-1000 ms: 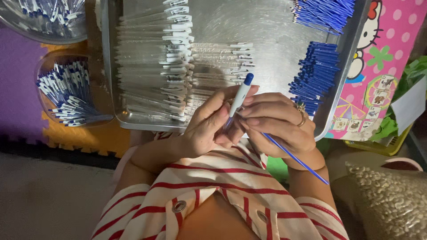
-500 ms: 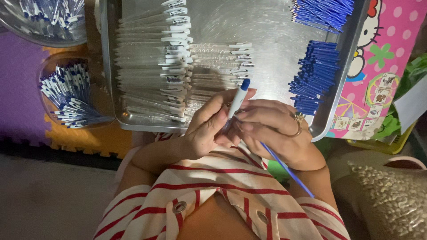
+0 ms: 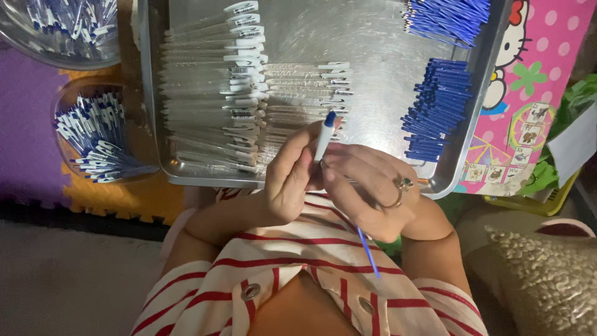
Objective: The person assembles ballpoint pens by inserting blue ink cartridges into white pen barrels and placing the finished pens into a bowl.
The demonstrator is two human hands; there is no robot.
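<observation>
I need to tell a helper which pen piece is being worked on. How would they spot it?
Find the metal tray; just below its near edge both hands meet. The left hand and right hand hold the white pen barrel upright, blue-tipped, unlike those lying flat.

Home floor turned piecework spot: foam puzzle mats (image 3: 93, 202), pink cartoon alphabet poster (image 3: 528, 93), metal tray (image 3: 385, 37) of pen barrels, bowl (image 3: 68, 134) of pen caps.

- A metal tray (image 3: 373, 37) carries rows of white pen barrels (image 3: 211, 93) on its left half.
- Blue refills (image 3: 438, 112) lie in stacks along its right side.
- Left of it, a foam floor mat (image 3: 25, 137) bears two clear bowls (image 3: 78, 61) of pen parts.
- To the right lies a pink picture board (image 3: 547, 50).
</observation>
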